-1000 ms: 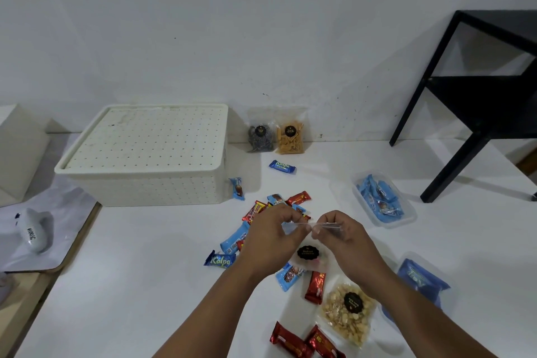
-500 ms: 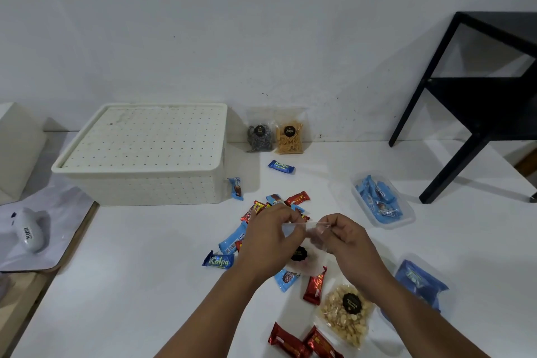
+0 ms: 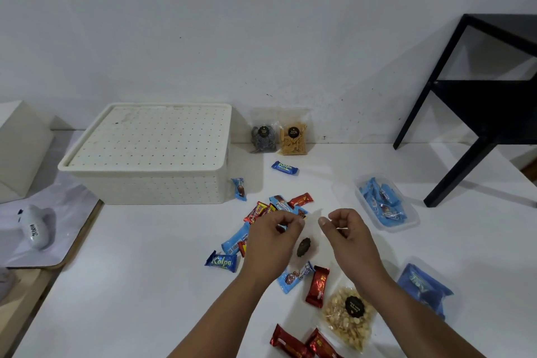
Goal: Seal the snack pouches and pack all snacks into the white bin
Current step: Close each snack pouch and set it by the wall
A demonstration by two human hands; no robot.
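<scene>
My left hand (image 3: 273,241) and my right hand (image 3: 345,237) are raised over the white table, each pinching near a top corner of a small clear pouch (image 3: 304,246). The pouch hangs between them; its black label looks tilted and blurred, and the plastic is hard to see. The white bin (image 3: 145,180) stands at the back left with its perforated lid on. Loose wrapped candies (image 3: 279,208) lie under and around my hands, with a Kalpa candy (image 3: 221,261) to the left. A peanut pouch (image 3: 348,318) lies near my right forearm.
A dark-snack pouch (image 3: 263,136) and an orange-snack pouch (image 3: 293,139) lean on the wall. Two pouches of blue candies (image 3: 383,205) (image 3: 421,291) lie to the right. A black side table (image 3: 479,102) stands at the back right. A white box (image 3: 20,148) and a white device (image 3: 36,231) are at the left.
My hands have slid apart along the top of the clear pouch, leaving a gap between the fingertips. The pouch's label has turned edge-on. Nothing else has moved.
</scene>
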